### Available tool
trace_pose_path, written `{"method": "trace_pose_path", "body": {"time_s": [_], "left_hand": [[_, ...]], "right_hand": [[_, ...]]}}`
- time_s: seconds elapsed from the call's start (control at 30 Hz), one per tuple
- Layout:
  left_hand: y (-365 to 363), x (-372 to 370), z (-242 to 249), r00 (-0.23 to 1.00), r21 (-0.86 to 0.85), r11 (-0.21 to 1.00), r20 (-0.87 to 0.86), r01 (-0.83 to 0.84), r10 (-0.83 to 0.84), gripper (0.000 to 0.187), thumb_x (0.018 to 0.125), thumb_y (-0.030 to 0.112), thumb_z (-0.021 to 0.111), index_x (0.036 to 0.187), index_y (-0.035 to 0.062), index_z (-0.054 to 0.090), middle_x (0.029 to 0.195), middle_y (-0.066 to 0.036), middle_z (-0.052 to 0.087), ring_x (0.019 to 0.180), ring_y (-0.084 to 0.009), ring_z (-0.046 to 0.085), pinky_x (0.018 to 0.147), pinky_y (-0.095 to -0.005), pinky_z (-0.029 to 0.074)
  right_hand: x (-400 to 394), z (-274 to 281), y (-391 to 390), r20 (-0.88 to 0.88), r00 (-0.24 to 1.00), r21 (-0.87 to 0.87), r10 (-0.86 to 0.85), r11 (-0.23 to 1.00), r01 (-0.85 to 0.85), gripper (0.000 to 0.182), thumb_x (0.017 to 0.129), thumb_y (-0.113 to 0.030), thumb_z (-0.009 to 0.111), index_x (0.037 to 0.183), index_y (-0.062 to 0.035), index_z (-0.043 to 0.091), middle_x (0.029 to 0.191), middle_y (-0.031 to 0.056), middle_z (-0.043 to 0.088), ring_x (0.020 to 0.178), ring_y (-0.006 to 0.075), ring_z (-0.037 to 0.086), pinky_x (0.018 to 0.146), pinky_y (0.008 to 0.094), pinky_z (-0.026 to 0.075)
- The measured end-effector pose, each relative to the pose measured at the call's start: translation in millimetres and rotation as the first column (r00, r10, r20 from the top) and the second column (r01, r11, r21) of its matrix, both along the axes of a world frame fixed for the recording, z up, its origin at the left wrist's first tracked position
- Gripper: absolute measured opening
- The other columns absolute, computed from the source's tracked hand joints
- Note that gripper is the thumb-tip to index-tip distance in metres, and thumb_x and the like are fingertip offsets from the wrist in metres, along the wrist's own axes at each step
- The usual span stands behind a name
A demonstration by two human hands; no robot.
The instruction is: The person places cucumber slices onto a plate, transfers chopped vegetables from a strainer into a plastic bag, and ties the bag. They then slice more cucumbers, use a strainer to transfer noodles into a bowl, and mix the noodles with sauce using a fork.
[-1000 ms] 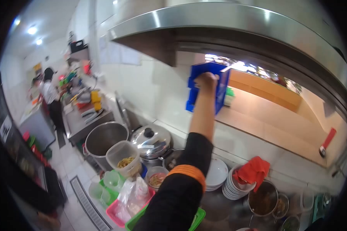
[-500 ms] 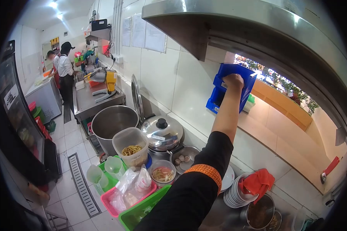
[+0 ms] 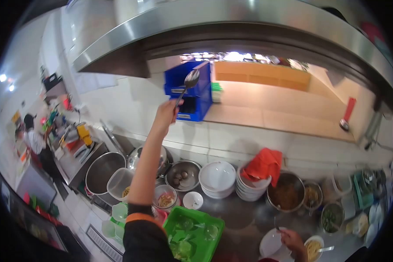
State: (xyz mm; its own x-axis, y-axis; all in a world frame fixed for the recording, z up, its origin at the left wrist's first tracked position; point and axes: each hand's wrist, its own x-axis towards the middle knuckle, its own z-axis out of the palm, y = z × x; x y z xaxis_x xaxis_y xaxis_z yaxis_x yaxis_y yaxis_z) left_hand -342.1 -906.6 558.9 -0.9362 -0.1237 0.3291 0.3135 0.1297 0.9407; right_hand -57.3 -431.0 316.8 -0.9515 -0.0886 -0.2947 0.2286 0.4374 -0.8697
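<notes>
My left hand (image 3: 165, 114), at the end of a dark sleeve with an orange band, is closed around a metal spoon (image 3: 191, 79). The spoon's bowl points up in front of two stacked blue bins (image 3: 204, 94). Low on the right, my right hand (image 3: 292, 241) grips a thin metal utensil (image 3: 276, 223) beside a white plate (image 3: 270, 243). A small white bowl of yellowish food (image 3: 313, 249) stands to that hand's right.
A green basket (image 3: 218, 227), white bowls (image 3: 217, 177), a red cloth (image 3: 266, 164) and pots (image 3: 286, 191) line the counter. A large pot (image 3: 101, 174) stands left. The metal hood (image 3: 231, 15) hangs overhead. A person in white (image 3: 36, 139) stands far left.
The view has swung right. My left hand has come out of the upper blue bin and now holds a spoon. My right hand and the plate have come into view.
</notes>
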Motion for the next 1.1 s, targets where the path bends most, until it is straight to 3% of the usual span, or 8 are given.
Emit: {"method": "trace_pose_path", "body": {"time_s": [0.17, 0.23, 0.3, 0.53, 0.6, 0.8, 1.07, 1.1], "left_hand": [[87.5, 147.9, -78.0, 0.877, 0.136, 0.937, 0.329, 0.323, -0.350, 0.030, 0.089, 0.019, 0.041, 0.110, 0.0033, 0.054, 0.063, 0.005, 0.037, 0.052, -0.0044, 0.035, 0.048, -0.0179, 0.030], [126.8, 199.0, -118.0, 0.648, 0.453, 0.783, 0.452, 0.425, -0.613, 0.030, 0.088, 0.016, 0.043, 0.114, 0.0020, 0.050, 0.069, 0.003, 0.044, 0.058, -0.0065, 0.040, 0.054, -0.0193, 0.033], [167.4, 245.7, -143.2, 0.421, 0.660, 0.661, 0.517, 0.358, -0.745, 0.030, 0.088, 0.013, 0.043, 0.115, 0.0019, 0.048, 0.074, 0.002, 0.048, 0.064, -0.0075, 0.044, 0.058, -0.0200, 0.037], [281.3, 333.7, -262.2, 0.177, 0.713, 0.588, 0.568, 0.382, -0.804, 0.028, 0.088, 0.012, 0.045, 0.113, 0.0020, 0.049, 0.094, -0.005, 0.058, 0.078, -0.0130, 0.055, 0.067, -0.0258, 0.044], [300.5, 342.9, -300.4, 0.138, 0.772, 0.526, 0.513, 0.356, -0.847, 0.027, 0.088, 0.013, 0.046, 0.111, 0.0019, 0.050, 0.098, -0.006, 0.059, 0.080, -0.0145, 0.057, 0.068, -0.0277, 0.045], [325.0, 347.9, -337.0, 0.143, 0.622, 0.669, 0.680, 0.408, -0.719, 0.024, 0.086, 0.017, 0.050, 0.104, 0.0024, 0.053, 0.096, -0.005, 0.059, 0.080, -0.0125, 0.056, 0.067, -0.0258, 0.046], [325.1, 346.0, -345.5, 0.275, 0.425, 0.649, 0.660, 0.631, -0.699, 0.031, 0.083, 0.015, 0.043, 0.113, 0.0105, 0.047, 0.084, -0.003, 0.061, 0.068, -0.0091, 0.057, 0.055, -0.0228, 0.046], [326.5, 348.6, -347.4, 0.280, 0.407, 0.673, 0.686, 0.618, -0.672, 0.033, 0.082, 0.014, 0.042, 0.115, 0.0109, 0.045, 0.084, -0.003, 0.061, 0.068, -0.0093, 0.057, 0.054, -0.0222, 0.046]], "right_hand": [[10.0, 23.9, -7.0, -0.123, 0.992, -0.137, -0.039, 0.990, 0.022, 0.023, 0.080, -0.006, 0.050, 0.101, -0.0007, 0.058, 0.069, 0.0035, 0.057, 0.058, 0.0089, 0.051, 0.055, 0.0227, 0.042], [19.4, 36.4, -5.6, -0.090, 0.992, -0.270, -0.091, 0.961, 0.063, 0.025, 0.080, -0.004, 0.049, 0.105, -0.0013, 0.054, 0.070, 0.0046, 0.058, 0.055, 0.0074, 0.049, 0.051, 0.0210, 0.040], [29.8, 44.0, -0.2, -0.033, 0.990, -0.360, -0.135, 0.926, 0.114, 0.030, 0.081, -0.003, 0.049, 0.111, -0.0029, 0.048, 0.070, 0.0062, 0.058, 0.053, 0.0062, 0.048, 0.048, 0.0197, 0.039], [87.8, 21.3, 16.7, 0.163, 0.934, -0.492, -0.319, 0.794, 0.357, 0.030, 0.084, -0.004, 0.046, 0.113, -0.0048, 0.040, 0.081, 0.0116, 0.060, 0.061, 0.0133, 0.058, 0.054, 0.0232, 0.048], [97.4, -6.6, 17.4, 0.154, 0.933, -0.479, -0.326, 0.801, 0.359, 0.028, 0.084, -0.004, 0.046, 0.112, -0.0050, 0.041, 0.084, 0.0131, 0.060, 0.064, 0.0161, 0.060, 0.058, 0.0253, 0.050], [90.3, -43.9, 13.6, 0.219, 0.939, -0.348, -0.266, 0.877, 0.330, 0.035, 0.078, 0.001, 0.048, 0.112, -0.0027, 0.040, 0.086, 0.0137, 0.063, 0.069, 0.0195, 0.063, 0.059, 0.0308, 0.054], [65.4, -88.5, 10.3, -0.010, 0.976, 0.221, -0.218, 0.951, 0.215, 0.031, 0.071, -0.010, 0.060, 0.100, -0.0019, 0.055, 0.074, 0.0138, 0.064, 0.060, 0.0168, 0.062, 0.051, 0.0309, 0.049], [65.3, -90.9, 10.0, -0.027, 0.983, 0.235, -0.181, 0.955, 0.182, 0.034, 0.070, -0.011, 0.061, 0.102, -0.0022, 0.054, 0.075, 0.0156, 0.063, 0.063, 0.0209, 0.063, 0.055, 0.0328, 0.049]]}}
